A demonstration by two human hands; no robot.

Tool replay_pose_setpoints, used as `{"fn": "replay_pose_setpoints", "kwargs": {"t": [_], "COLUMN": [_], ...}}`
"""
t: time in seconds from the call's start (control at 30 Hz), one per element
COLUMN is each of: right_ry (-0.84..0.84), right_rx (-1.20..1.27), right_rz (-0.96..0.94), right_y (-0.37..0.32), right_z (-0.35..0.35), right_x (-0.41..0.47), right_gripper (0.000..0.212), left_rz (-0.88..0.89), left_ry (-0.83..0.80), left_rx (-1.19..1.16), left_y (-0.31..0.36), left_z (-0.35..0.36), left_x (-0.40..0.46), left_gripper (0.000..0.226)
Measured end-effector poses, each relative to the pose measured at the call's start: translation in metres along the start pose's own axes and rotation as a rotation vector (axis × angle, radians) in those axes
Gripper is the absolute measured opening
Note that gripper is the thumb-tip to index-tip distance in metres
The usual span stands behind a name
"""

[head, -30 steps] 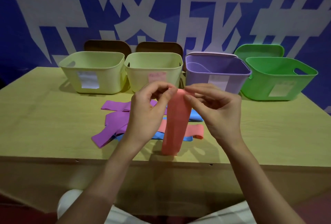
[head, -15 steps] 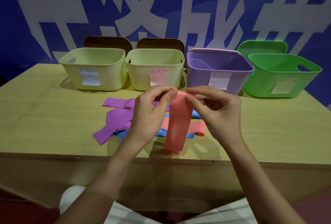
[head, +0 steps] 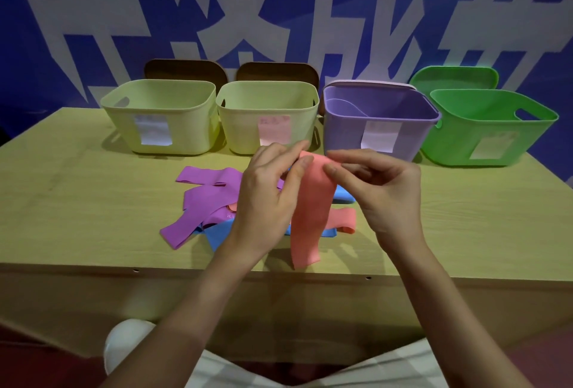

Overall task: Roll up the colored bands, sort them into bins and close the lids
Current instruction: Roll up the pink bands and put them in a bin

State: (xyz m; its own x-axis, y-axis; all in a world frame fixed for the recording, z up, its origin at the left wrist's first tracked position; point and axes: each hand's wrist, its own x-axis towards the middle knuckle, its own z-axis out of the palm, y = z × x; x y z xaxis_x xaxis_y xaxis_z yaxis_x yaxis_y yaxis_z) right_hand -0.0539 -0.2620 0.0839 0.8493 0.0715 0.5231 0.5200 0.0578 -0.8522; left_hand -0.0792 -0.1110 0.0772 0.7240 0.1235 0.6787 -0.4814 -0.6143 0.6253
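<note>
A salmon-pink band [head: 310,214] hangs above the table, its lower end near the front edge. My left hand [head: 266,198] and my right hand [head: 378,192] pinch its top end between thumbs and fingers. Under them lies a pile of purple bands [head: 201,198], blue bands [head: 218,234] and another pink band [head: 342,221]. Behind stand two pale yellow bins [head: 161,117] [head: 266,114], a purple bin [head: 379,120] and a green bin [head: 490,130], all open.
Two brown lids [head: 186,69] [head: 276,71] lean behind the yellow bins, a purple lid [head: 369,85] behind the purple bin, a green lid [head: 452,77] behind the green one. The wooden table [head: 77,207] ends close to my body. A blue wall with white characters is behind.
The band's hanging length looks slightly shorter and both hands sit a little lower in view as the camera tilts; their pinch on the top end is unchanged.
</note>
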Motion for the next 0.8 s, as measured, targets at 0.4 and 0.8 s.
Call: {"fn": "replay_pose_setpoints", "kwargs": {"t": [0.4,0.8], "right_ry": [-0.027,-0.015], "right_rx": [-0.068,-0.008], "right_rz": [-0.057,0.075], "right_y": [0.004,0.003], "right_z": [0.004,-0.003], "right_x": [-0.002,0.004], "right_gripper": [0.023,0.022], "left_rz": [-0.086,-0.249], "left_ry": [0.031,-0.141], "left_rx": [-0.022,-0.206], "left_y": [-0.002,-0.009], "left_z": [0.007,0.004], "left_x": [-0.001,0.009], "left_gripper": [0.031,0.025]}}
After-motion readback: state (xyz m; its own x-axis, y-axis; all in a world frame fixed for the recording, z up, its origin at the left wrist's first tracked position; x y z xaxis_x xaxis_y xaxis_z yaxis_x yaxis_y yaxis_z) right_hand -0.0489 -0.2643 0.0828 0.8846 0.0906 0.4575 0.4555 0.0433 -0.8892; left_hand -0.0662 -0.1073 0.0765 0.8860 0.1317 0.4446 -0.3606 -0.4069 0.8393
